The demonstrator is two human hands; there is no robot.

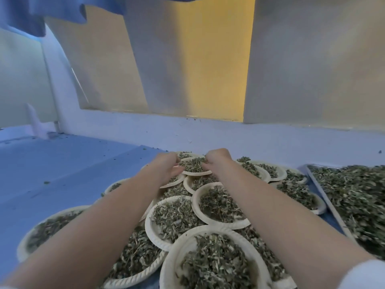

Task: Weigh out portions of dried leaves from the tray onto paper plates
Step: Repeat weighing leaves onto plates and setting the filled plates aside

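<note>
fingers curled, gripping rim | left hand (164, 167), right hand (216, 161) | far paper plate (194, 173) of leaves

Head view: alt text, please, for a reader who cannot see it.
Both hands, left hand and right hand, grip a leaf-filled paper plate at the far end of many overlapping filled plates; a metal tray of dried leaves sits right.

The tray (325, 197) of blurred leaves runs past the right edge.
</note>
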